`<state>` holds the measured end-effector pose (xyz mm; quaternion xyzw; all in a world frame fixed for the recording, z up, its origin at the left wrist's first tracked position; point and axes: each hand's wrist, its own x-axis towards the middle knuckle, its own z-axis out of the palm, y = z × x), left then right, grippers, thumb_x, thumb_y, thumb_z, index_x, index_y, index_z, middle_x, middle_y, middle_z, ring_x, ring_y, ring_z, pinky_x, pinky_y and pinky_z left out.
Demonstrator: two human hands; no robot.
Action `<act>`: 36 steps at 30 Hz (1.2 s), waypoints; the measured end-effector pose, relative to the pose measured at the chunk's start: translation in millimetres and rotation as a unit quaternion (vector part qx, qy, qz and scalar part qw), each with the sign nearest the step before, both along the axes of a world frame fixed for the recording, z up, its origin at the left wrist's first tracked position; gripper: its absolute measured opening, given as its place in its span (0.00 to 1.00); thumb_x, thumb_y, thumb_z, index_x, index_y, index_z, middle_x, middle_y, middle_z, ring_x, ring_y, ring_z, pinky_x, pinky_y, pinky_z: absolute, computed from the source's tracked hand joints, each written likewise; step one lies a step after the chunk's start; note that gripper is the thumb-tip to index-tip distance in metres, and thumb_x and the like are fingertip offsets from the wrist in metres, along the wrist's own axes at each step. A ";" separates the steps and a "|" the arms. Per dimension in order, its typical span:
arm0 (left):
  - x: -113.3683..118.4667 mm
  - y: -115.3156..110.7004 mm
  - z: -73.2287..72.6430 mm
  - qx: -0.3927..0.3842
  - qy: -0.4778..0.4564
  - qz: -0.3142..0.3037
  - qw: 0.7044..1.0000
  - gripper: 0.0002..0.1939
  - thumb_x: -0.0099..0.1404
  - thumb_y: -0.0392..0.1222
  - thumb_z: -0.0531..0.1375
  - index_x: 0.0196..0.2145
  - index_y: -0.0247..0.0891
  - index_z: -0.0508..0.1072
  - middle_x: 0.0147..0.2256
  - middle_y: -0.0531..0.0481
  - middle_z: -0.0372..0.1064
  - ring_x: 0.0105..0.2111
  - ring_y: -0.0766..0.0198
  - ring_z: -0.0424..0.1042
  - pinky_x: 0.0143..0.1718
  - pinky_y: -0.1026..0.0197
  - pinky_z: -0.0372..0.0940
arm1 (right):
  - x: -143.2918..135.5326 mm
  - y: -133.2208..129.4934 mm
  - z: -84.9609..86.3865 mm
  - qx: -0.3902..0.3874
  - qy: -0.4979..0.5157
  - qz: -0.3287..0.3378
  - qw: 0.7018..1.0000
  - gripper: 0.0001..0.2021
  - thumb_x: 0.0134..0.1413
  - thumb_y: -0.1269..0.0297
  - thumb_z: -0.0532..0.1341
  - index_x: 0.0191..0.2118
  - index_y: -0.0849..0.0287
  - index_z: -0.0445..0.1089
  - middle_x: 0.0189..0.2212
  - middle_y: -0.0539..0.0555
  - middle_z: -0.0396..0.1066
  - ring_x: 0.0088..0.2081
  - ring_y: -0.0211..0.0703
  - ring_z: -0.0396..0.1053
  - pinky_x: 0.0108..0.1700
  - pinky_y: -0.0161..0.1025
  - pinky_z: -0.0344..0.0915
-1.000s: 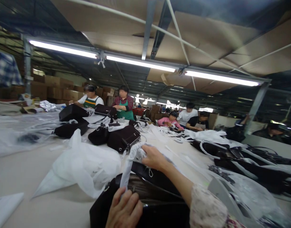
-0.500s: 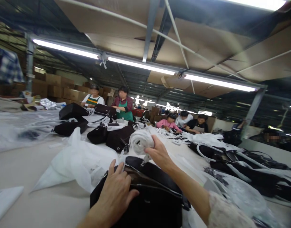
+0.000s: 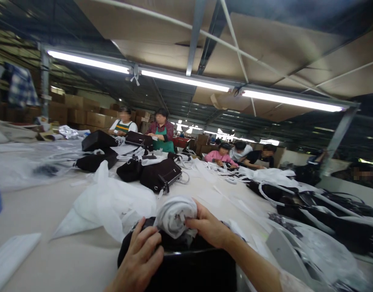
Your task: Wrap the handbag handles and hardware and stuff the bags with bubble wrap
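A black handbag (image 3: 192, 269) stands in front of me on the pale table, its mouth open. My left hand (image 3: 140, 255) grips the bag at the left side of its opening, fingers curled and thumb out of sight. In my right hand (image 3: 209, 225) is a white roll (image 3: 174, 215), coiled from soft sheet-like material, pinched at its right side. The roll sits right at the bag's opening, its lower part near the dark interior. What lies inside the bag is mostly hidden.
Crumpled white wrapping (image 3: 110, 202) lies left of the bag, a flat white packet (image 3: 16, 255) nearer the left edge. Several black bags (image 3: 160, 174) stand beyond. More black bags with white-wrapped straps (image 3: 314, 207) and clear plastic (image 3: 332, 251) lie rightward. Co-workers (image 3: 162, 132) work across the table.
My right hand has brought the white roll down from above the bag to its opening. My left fingers, spread before, are now curled at the bag's edge. The view has shifted slightly.
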<state>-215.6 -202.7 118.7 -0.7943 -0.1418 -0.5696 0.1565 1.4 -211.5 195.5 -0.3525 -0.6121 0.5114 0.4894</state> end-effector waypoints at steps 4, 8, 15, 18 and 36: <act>-0.8 0.1 -2.1 -0.015 -0.032 0.023 0.999 0.16 0.72 0.33 0.49 0.32 0.40 0.73 0.38 0.52 0.73 0.51 0.63 0.66 0.68 0.44 0.46 | 22.1 -0.9 7.6 0.010 -0.170 0.036 0.985 0.17 0.41 0.73 0.63 0.41 0.59 0.67 0.34 0.46 0.70 0.38 0.40 0.67 0.45 0.37 0.62; 2.1 0.6 -9.0 -0.031 -0.033 0.006 0.999 0.16 0.71 0.31 0.49 0.31 0.41 0.73 0.39 0.51 0.71 0.51 0.62 0.65 0.68 0.41 0.45 | 26.8 -11.1 10.0 0.035 -0.294 0.021 0.955 0.16 0.42 0.74 0.61 0.42 0.58 0.66 0.36 0.47 0.69 0.39 0.41 0.65 0.43 0.36 0.60; 4.7 0.5 -12.0 -0.058 -0.083 -0.029 0.994 0.15 0.70 0.30 0.50 0.31 0.40 0.73 0.44 0.47 0.68 0.55 0.56 0.62 0.66 0.36 0.47 | -6.0 -17.8 24.9 0.169 -0.545 -0.075 0.818 0.11 0.52 0.76 0.53 0.42 0.58 0.63 0.38 0.55 0.72 0.40 0.47 0.69 0.40 0.38 0.59; -2.4 -2.4 -6.9 -0.068 -0.064 -0.025 0.995 0.13 0.67 0.28 0.52 0.33 0.41 0.72 0.46 0.47 0.67 0.56 0.55 0.62 0.66 0.34 0.46 | -24.4 -27.0 24.0 0.203 -0.625 -0.049 0.753 0.15 0.48 0.80 0.52 0.42 0.59 0.63 0.39 0.58 0.73 0.37 0.48 0.71 0.35 0.38 0.58; -15.4 -15.0 -13.8 0.032 -0.022 0.034 0.999 0.08 0.68 0.32 0.58 0.34 0.45 0.73 0.48 0.54 0.74 0.53 0.61 0.69 0.67 0.41 0.52 | -67.9 2.0 -28.0 0.239 -0.611 0.166 0.736 0.13 0.57 0.77 0.54 0.43 0.58 0.71 0.42 0.54 0.77 0.42 0.45 0.75 0.43 0.35 0.68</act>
